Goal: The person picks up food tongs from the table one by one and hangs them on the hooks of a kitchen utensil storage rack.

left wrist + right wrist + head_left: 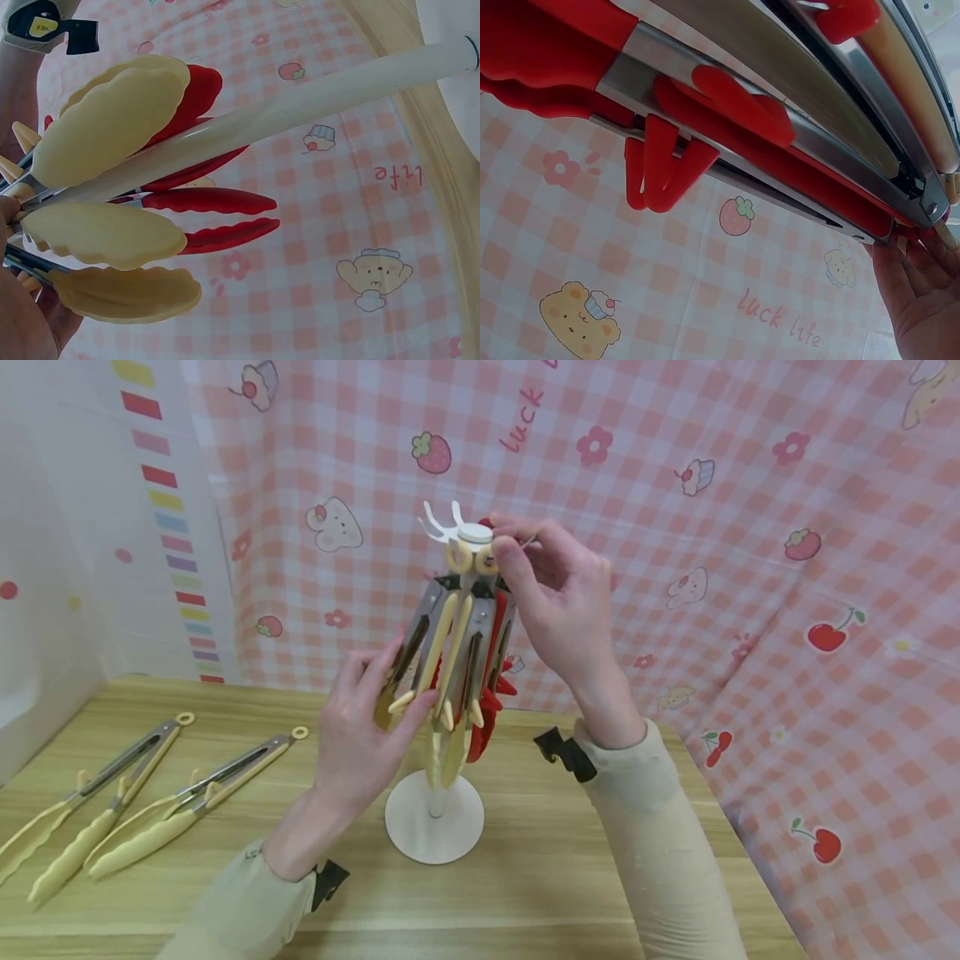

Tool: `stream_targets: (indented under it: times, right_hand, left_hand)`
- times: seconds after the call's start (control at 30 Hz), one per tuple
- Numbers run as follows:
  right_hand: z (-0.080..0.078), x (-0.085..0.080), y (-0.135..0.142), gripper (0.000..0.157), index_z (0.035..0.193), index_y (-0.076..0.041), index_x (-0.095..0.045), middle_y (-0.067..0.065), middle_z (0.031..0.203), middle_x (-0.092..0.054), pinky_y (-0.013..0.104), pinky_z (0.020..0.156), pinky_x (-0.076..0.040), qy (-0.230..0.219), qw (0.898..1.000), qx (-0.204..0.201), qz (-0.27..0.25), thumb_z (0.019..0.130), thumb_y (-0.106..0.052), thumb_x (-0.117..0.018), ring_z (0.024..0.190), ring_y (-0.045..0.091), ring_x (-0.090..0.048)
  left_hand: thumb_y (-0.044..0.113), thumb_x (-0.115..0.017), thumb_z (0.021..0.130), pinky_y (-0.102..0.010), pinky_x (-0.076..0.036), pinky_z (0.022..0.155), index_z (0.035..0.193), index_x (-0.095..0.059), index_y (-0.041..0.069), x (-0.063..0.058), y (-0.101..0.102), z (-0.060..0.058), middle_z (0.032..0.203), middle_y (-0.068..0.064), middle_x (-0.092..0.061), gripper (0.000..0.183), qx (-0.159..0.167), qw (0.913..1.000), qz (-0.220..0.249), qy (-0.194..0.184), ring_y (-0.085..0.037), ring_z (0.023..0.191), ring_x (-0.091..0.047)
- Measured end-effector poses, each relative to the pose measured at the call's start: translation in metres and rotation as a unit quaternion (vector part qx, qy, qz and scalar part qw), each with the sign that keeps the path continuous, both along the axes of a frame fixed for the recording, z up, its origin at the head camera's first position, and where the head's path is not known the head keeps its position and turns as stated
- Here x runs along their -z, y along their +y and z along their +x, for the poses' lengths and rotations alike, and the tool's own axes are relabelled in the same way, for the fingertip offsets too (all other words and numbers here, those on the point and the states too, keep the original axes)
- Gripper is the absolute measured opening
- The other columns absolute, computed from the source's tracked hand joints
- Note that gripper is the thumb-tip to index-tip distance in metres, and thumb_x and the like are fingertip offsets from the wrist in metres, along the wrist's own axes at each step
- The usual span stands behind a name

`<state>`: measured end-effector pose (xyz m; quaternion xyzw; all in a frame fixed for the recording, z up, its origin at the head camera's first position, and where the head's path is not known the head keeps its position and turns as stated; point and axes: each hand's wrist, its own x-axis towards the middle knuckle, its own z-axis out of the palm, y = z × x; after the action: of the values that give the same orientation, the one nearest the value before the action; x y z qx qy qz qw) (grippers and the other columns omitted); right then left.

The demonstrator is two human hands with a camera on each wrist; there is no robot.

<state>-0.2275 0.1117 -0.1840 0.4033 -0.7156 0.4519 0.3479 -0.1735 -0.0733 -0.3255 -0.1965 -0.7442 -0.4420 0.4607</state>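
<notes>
Several tongs hang by their end rings from a white rotating stand (457,839) with hooks at its top. Cream tongs (446,760) face the front in the head view; red tongs (577,49) hang behind and to the right. My left hand (356,718) grips the hanging cream tongs around their middle, thumb across the front and fingers on the left side. Up at the hooks, my right hand (566,593) pinches the ring end of the red tongs between thumb and fingers. The ring itself is mostly hidden by the fingers.
Two more cream tongs, one left (112,806) and one nearer the stand (202,797), lie spread on the wooden table (540,893) at the left. A pink checked cloth (420,410) hangs behind and along the right side.
</notes>
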Motion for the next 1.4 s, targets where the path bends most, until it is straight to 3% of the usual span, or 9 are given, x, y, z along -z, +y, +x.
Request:
stream_targets:
  times: [0.13, 0.33, 0.53, 1.07, 1.4]
  right_hand:
    - [0.0, 0.0, 0.0, 0.082, 0.109, 0.007, -0.072, 0.022, 0.126, -0.076, 0.028, 0.09, -0.064, -0.002, 1.0, 0.004, -0.001, 0.098, -0.072, -0.051, 0.106, 0.034, -0.08]
    - [0.001, 0.0, 0.0, 0.083, 0.109, 0.007, -0.072, 0.023, 0.126, -0.076, 0.028, 0.09, -0.064, -0.004, 1.0, 0.001, -0.002, 0.097, -0.072, -0.051, 0.106, 0.035, -0.08]
    - [0.0, 0.001, -0.001, 0.082, 0.109, 0.007, -0.071, 0.023, 0.126, -0.076, 0.028, 0.09, -0.064, -0.005, 1.0, -0.003, 0.001, 0.098, -0.072, -0.051, 0.106, 0.034, -0.08]
    - [0.002, 0.001, -0.002, 0.085, 0.109, 0.007, -0.071, 0.022, 0.127, -0.076, 0.028, 0.09, -0.064, -0.009, 1.0, 0.007, -0.002, 0.096, -0.075, -0.051, 0.106, 0.033, -0.08]
    - [0.002, 0.001, -0.002, 0.086, 0.109, 0.007, -0.071, 0.023, 0.126, -0.076, 0.029, 0.091, -0.064, -0.013, 1.0, 0.007, -0.005, 0.096, -0.075, -0.05, 0.107, 0.034, -0.08]
  left_hand:
    - [0.049, -0.065, 0.102, -0.026, -0.043, 0.073, 0.145, -0.059, -0.002, 0.001, 0.001, 0.0, 0.11, -0.021, -0.062, 0.067, 0.0, 1.0, 0.003, 0.002, -0.028, 0.09, -0.06]
    - [0.021, -0.081, 0.092, -0.019, -0.048, 0.084, 0.143, -0.06, -0.004, 0.003, 0.002, 0.002, 0.109, -0.022, -0.062, 0.06, 0.011, 0.9999, 0.009, -0.003, -0.032, 0.096, -0.065]
    - [0.01, -0.082, 0.089, -0.013, -0.048, 0.087, 0.143, -0.06, -0.003, 0.008, 0.001, 0.002, 0.106, -0.022, -0.061, 0.06, 0.016, 0.9997, 0.017, 0.0, -0.033, 0.097, -0.066]
    - [0.023, -0.077, 0.097, -0.019, -0.051, 0.088, 0.147, -0.057, -0.001, 0.015, 0.003, 0.003, 0.11, -0.021, -0.06, 0.059, 0.028, 0.9993, 0.024, -0.011, -0.033, 0.103, -0.064]
    - [0.026, -0.075, 0.099, -0.01, -0.047, 0.088, 0.148, -0.057, -0.001, 0.018, 0.005, 0.003, 0.111, -0.022, -0.061, 0.059, 0.03, 0.9991, 0.03, -0.009, -0.032, 0.1, -0.064]
